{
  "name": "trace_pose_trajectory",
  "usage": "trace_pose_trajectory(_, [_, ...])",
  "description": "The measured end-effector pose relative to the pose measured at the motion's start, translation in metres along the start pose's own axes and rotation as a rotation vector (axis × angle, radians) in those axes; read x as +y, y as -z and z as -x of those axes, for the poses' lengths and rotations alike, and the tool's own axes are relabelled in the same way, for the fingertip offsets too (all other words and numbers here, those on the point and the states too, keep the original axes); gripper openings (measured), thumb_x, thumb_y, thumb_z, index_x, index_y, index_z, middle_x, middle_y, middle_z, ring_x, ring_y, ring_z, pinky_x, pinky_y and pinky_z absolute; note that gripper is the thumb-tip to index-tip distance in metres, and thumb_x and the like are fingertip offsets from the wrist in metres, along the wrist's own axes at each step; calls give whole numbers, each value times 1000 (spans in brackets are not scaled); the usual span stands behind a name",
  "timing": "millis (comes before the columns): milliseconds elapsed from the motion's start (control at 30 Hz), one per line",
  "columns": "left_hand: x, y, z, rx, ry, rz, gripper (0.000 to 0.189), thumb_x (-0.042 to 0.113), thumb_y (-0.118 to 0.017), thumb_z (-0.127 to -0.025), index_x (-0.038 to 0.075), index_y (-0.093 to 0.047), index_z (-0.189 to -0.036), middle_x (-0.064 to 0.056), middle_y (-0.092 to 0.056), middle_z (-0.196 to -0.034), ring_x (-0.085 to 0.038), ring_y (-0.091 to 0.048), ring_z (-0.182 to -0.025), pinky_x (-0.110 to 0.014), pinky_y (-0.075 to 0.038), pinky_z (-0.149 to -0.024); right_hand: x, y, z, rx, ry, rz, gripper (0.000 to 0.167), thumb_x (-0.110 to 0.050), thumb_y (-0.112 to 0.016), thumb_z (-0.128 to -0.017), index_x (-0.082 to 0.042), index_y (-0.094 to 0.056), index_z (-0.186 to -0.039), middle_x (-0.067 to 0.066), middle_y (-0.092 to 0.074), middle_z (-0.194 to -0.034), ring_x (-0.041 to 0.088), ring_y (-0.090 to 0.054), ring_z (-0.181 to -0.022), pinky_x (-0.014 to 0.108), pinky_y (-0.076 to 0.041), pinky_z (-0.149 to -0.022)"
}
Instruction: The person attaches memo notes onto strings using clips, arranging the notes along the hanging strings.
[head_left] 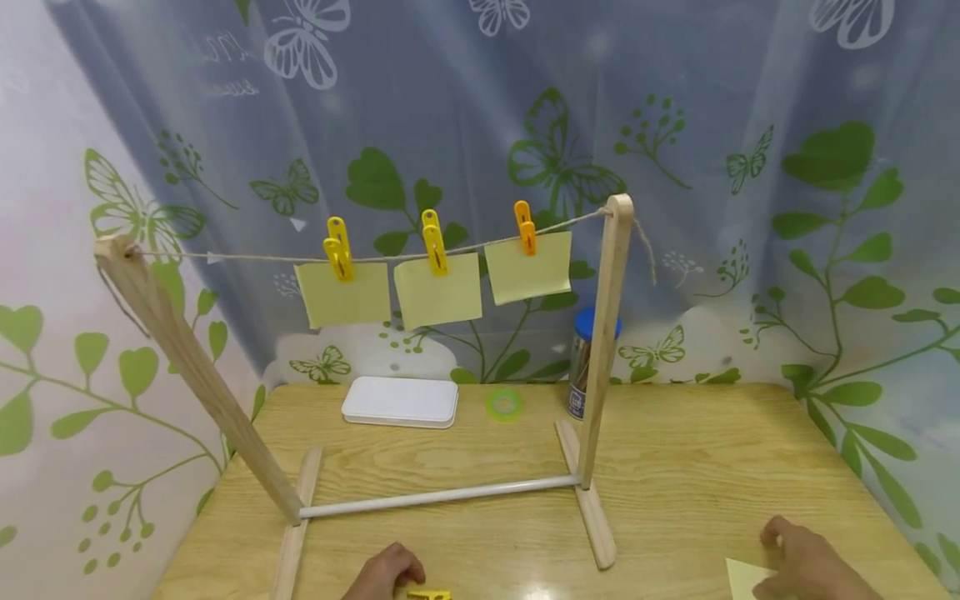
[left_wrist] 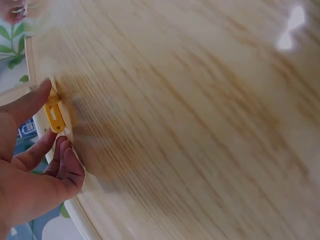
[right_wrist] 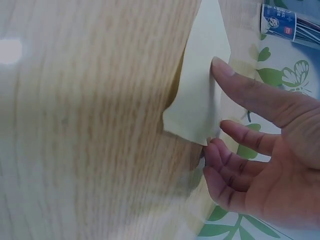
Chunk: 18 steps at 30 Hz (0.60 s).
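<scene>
My left hand (head_left: 386, 573) is low at the front of the table, its thumb and index finger at the two ends of a yellow clothespin (left_wrist: 56, 117). The clothespin lies close over the wood. At the right, my right hand (head_left: 813, 567) has its thumb against a pale yellow sticky note (right_wrist: 200, 85). The other fingers of that hand bend loosely near the note's corner, apart from the thumb. One edge of the note curls up from the table.
A wooden stand (head_left: 600, 375) carries a string with three yellow notes (head_left: 438, 292) hung by yellow and orange clothespins (head_left: 433, 242). Behind its white crossbar (head_left: 442, 498) are a white case (head_left: 401, 402), a green tape roll (head_left: 504, 404) and a blue-lidded jar (head_left: 577, 392). A patterned curtain hangs behind.
</scene>
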<state>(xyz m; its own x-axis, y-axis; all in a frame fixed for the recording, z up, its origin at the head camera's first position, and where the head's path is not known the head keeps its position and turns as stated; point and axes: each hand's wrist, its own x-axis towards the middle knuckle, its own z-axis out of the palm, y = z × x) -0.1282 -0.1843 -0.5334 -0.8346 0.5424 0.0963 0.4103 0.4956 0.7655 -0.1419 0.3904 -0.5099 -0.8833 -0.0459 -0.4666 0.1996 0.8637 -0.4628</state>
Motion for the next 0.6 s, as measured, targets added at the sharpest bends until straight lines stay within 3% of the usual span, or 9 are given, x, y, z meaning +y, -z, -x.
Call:
trace_pose_trajectory(133, [-7,-5,1,59,-132,-96,17,13,-79,-73,5,-65,-79,-1,-53,-77,7,-46,-70,-16,-43,-59,-3,-2,2,-28,-66,-45,68,-32,-85,-66,6,-50,-110,24,-61,-104,41,-58,-94,47,-50,-73])
trace_pose_trajectory(200, [-7,-5,1,54,-135,-110,17,13,-78,-73,5,-65,-78,-1,-53,-77,7,-44,-69,-15,-42,-58,-4,-3,4,-38,-89,-60,63,-31,-84,-67,5,-51,-107,18,-63,-101,34,-59,-90,45,-51,-71])
trace_pose_trajectory(267, [-5,-2,1,12,-68,-73,17,14,-77,-75,4,-65,-80,0,-54,-77,7,-44,-69,-15,-42,-58,-3,-4,4,-37,-99,-57,59,-32,-84,-68,3,-52,-103,11,-64,-97,26,-58,-85,42,-50,-69])
trace_pose_trajectory(400, [3,6,-3,-102,167,82,18,14,-75,-78,1,-65,-87,3,-55,-75,3,-45,-65,-17,-39,-57,-2,-6,3,-45,-127,-69,48,-29,-82,-71,-1,-53,-96,5,-61,-89,21,-54,-78,37,-48,-65])
trace_pose_trajectory(467, [5,9,-4,-126,243,149,20,14,-75,-79,1,-65,-90,2,-57,-73,1,-46,-62,-17,-38,-56,-2,-7,3,-48,-153,-94,41,-25,-81,-73,-2,-54,-92,5,-58,-84,22,-53,-74,35,-47,-63])
trace_pose_trajectory(600, [9,12,-4,-140,249,179,20,14,-74,-80,1,-65,-92,-1,-61,-74,0,-48,-60,-17,-39,-54,-3,-6,5,-42,-95,-81,36,-20,-77,-77,6,-59,-95,9,-61,-87,26,-57,-79,40,-50,-68])
